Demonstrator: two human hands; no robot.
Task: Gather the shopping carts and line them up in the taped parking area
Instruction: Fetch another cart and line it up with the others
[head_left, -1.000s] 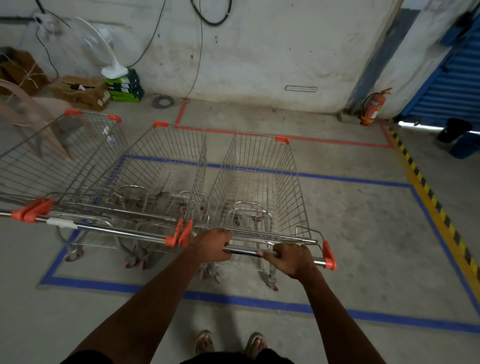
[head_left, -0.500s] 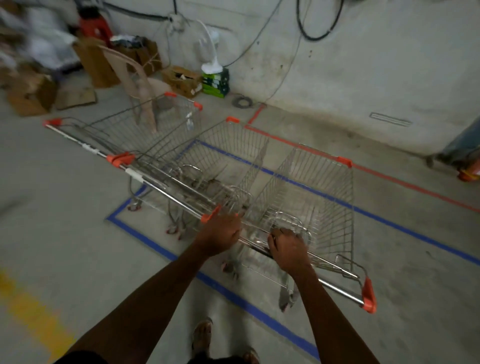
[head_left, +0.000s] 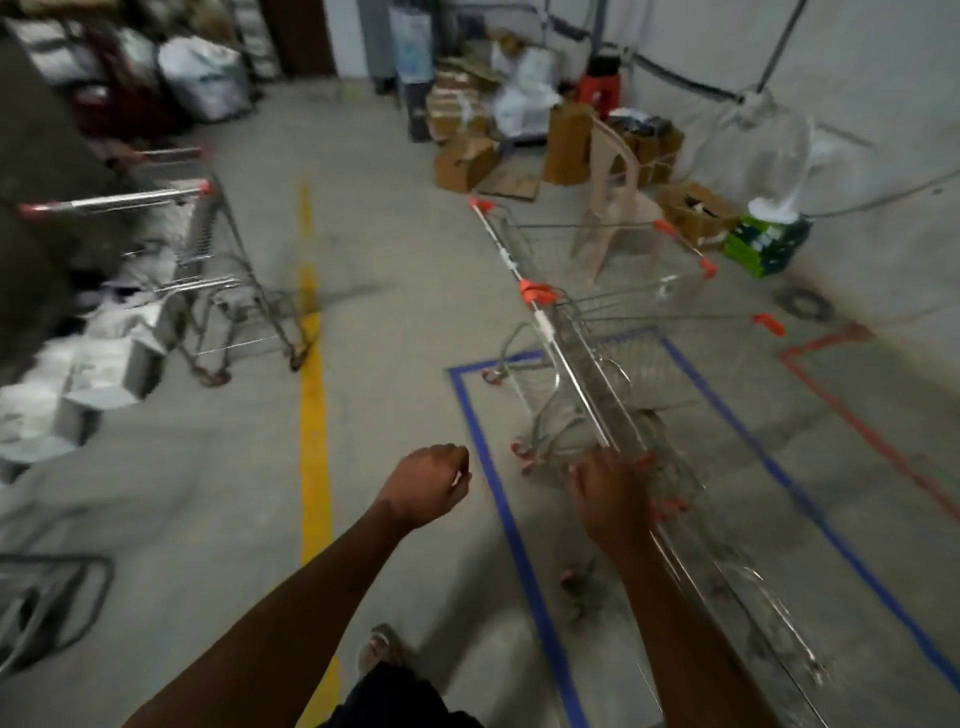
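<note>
Carts (head_left: 597, 374) stand lined inside blue tape (head_left: 524, 561); one stray cart (head_left: 208, 270) waits at ten o'clock. Left hand (head_left: 426, 486), nearer it, is fisted empty; right hand (head_left: 613, 499) blurs, grip unclear.

Right hand (head_left: 613, 493) fingers blurred against nearest cart's handle (head_left: 670, 551)

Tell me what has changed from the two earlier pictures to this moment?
Both hands have let go of the cart handle. The left hand, fingers curled and holding nothing, now hangs over the floor left of the blue tape. The right hand is beside the handle; blur hides any contact. The view swung left, revealing more carts past the yellow line. The parked carts stay in a row.
</note>
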